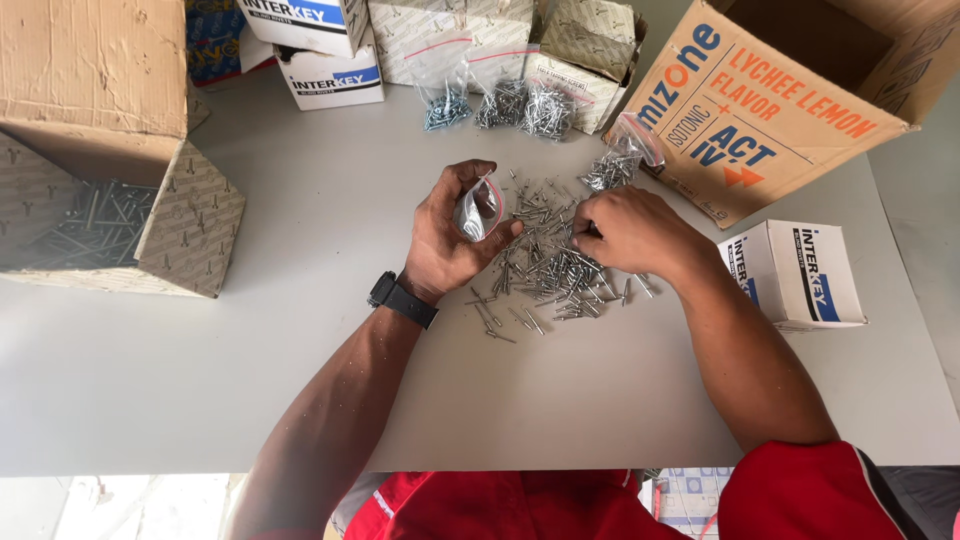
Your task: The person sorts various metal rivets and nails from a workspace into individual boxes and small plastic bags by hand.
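Observation:
My left hand [447, 235] holds a small clear plastic bag [479, 209] with a red zip strip, its mouth turned toward the pile. A loose pile of small silver rivets [548, 268] lies spread on the grey table [250, 360] between my hands. My right hand [632, 232] rests on the right side of the pile, fingers curled down onto the rivets; whether it pinches any is hidden. A black watch [402, 300] sits on my left wrist.
Several filled clear bags of rivets [505, 104] lie at the back, one more [620, 160] beside a large orange carton [770, 100]. A small white box [800, 272] stands at the right. An open cardboard box of rivets [100, 220] sits at the left.

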